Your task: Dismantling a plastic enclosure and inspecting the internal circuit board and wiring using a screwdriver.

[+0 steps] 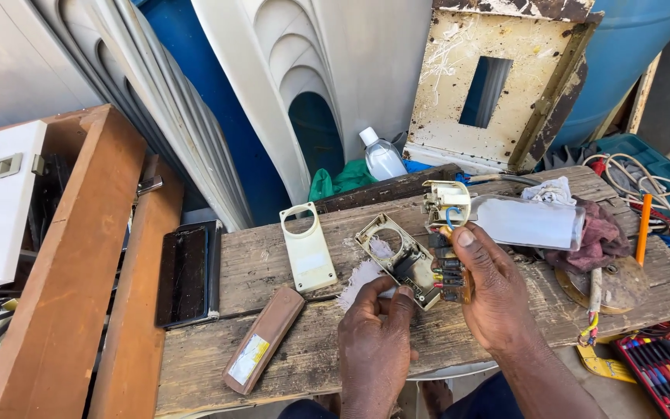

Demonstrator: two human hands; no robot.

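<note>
Over a worn wooden bench (273, 268), both my hands work on an opened electrical part. My left hand (374, 341) grips the lower edge of a cream housing plate (397, 260) with a round hole, along with a bit of white cloth (360, 281). My right hand (494, 299) holds a dark terminal block with wires (449, 273), its thumb pressed on top. A cream plug-like piece (445, 203) with a blue wire sits just above it. A cream cover (306, 248) with a round opening lies on the bench to the left.
A brown flat block (264, 338) lies near the front edge. A clear plastic sleeve (533, 221), rags (595, 229), an orange screwdriver (644, 229) and a plastic bottle (382, 155) sit behind. White cables (645, 182) and a red tool case (661, 368) are right; wooden shelving (91, 264) left.
</note>
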